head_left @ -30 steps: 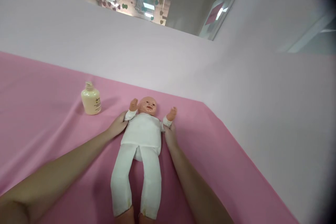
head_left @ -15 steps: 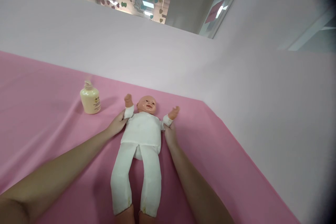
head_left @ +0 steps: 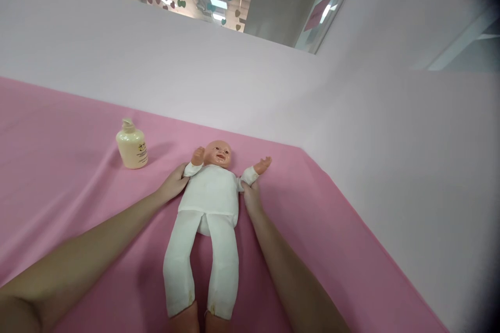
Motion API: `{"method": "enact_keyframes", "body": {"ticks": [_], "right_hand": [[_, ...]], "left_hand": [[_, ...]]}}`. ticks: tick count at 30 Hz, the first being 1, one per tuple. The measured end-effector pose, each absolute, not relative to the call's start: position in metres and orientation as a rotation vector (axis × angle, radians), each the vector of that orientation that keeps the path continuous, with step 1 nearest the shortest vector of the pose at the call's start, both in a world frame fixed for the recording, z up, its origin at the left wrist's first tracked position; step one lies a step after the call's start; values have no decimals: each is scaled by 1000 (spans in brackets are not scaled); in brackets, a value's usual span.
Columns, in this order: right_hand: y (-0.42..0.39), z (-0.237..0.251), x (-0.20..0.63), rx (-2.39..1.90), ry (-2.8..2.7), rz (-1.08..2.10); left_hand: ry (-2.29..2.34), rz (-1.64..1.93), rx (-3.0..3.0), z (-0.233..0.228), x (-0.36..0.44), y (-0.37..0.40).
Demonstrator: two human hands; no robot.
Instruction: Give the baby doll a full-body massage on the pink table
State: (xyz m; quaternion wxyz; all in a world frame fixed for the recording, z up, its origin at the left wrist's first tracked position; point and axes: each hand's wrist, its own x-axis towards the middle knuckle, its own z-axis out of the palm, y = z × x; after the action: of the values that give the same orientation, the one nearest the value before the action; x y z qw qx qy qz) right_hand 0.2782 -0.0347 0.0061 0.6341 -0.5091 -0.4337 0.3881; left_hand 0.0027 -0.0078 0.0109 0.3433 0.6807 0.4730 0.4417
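A doll (head_left: 209, 203) in white clothes lies face up on a pink sheet (head_left: 332, 250), its feet toward the camera. The left hand (head_left: 173, 183) grips the doll's upper arm on one side, and the right hand (head_left: 251, 199) grips the other. A cream bottle (head_left: 132, 144) stands upright near the doll's head, well apart from both hands.

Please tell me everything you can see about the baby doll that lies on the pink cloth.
The baby doll lies on its back on the pink cloth, head away from the camera. It has a bald, plastic-looking head, bare hands and feet, and a white soft-looking suit. One arm bends toward its face; the other stretches outward. The left hand and right hand touch its upper arms.
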Motion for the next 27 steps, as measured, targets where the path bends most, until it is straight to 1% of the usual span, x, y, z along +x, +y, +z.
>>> {"method": "enact_keyframes", "body": {"ticks": [4,7,13,17,23,27], "right_hand": [[-39,11,276,-1198,-850,1003],[-40,12,275,-1184,-844,1006],[-35,6,279,-1197,-908,929],[-34,3,281,-1207,-994,824],[-38,7,275,-1198,-1284,782],[-39,8,273,-1157,-1417,696]], "left_hand": [[1263,1171,1708,5,2,-4],[1266,1197,1665,0,1,-1],[1260,1214,1633,-6,-2,0],[1265,1216,1652,-4,0,-1],[1057,1183,1864,1,2,-2],[1029,1172,1932,2,1,-3]]}}
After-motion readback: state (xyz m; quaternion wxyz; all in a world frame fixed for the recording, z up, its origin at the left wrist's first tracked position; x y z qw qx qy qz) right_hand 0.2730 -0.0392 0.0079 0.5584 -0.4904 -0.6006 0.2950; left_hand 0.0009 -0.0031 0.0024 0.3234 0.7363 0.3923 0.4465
